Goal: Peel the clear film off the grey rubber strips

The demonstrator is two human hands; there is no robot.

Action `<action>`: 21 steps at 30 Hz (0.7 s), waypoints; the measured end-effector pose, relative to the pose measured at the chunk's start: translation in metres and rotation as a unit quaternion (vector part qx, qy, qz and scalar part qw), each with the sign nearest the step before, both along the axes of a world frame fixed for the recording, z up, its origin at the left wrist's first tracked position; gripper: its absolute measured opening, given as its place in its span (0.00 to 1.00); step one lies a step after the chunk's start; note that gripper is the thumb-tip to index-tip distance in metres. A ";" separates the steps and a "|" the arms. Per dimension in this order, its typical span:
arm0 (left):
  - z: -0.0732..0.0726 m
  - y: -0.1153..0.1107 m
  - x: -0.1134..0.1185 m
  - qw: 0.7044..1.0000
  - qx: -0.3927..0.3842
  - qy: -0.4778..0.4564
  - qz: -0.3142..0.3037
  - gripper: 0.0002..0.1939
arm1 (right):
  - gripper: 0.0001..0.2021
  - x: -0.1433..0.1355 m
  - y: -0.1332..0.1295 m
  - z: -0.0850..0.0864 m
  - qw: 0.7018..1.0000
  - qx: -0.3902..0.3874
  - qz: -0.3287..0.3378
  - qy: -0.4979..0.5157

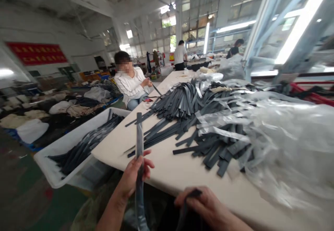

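My left hand (134,175) pinches a long dark grey strip (139,133) between thumb and fingers. The strip stands nearly upright, with a shiny, plastic-like face, and its lower part hangs down out of view. Closed as well, my right hand (199,205) grips a dark strip end (193,193) at the table's near edge. Whether both hands hold the same strip I cannot tell. Beyond them on the table lies a large heap of similar dark grey strips (180,100), with more strips (221,151) spread toward me.
The cream table (161,168) runs away from me. Crumpled clear plastic (284,147) covers its right side. At left, a white bin (44,161) holds dark strips. A seated co-worker (132,81) holds a strip across the table's left edge. A blue metal frame (261,25) rises at right.
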State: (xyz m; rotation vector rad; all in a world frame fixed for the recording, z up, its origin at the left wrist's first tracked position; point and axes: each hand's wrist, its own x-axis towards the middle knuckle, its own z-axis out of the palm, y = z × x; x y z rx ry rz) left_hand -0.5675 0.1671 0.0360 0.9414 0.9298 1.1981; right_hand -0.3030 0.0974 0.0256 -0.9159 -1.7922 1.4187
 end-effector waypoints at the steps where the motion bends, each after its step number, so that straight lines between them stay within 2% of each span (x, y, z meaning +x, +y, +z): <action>1: -0.005 -0.009 0.012 0.998 -0.008 0.023 -0.056 0.25 | 0.23 0.002 0.007 0.004 0.999 -0.005 -0.024 0.023; 3: -0.014 -0.024 0.029 0.986 -0.024 0.057 -0.155 0.24 | 0.22 0.008 0.022 0.011 0.993 -0.021 -0.075 0.085; 5: -0.023 -0.033 0.041 0.969 -0.048 0.084 -0.228 0.24 | 0.20 0.014 0.035 0.012 0.984 -0.030 -0.101 0.145; 9: -0.035 -0.042 0.053 0.941 -0.095 0.137 -0.294 0.24 | 0.17 0.019 0.055 0.011 0.960 -0.041 -0.126 0.248; 12: -0.036 -0.042 0.057 0.921 -0.091 0.157 -0.343 0.25 | 0.16 0.019 0.064 0.015 0.942 -0.039 -0.133 0.307; 14: -0.031 -0.039 0.060 0.927 -0.071 0.141 -0.339 0.27 | 0.17 0.016 0.066 0.021 0.948 -0.012 -0.141 0.286; 18: -0.016 -0.032 0.073 0.966 -0.018 0.069 -0.247 0.37 | 0.18 -0.001 0.056 0.037 0.977 0.014 -0.112 0.181; 21: -0.015 -0.031 0.087 0.974 -0.022 0.079 -0.209 0.30 | 0.19 -0.013 0.043 0.038 0.988 0.015 -0.104 0.110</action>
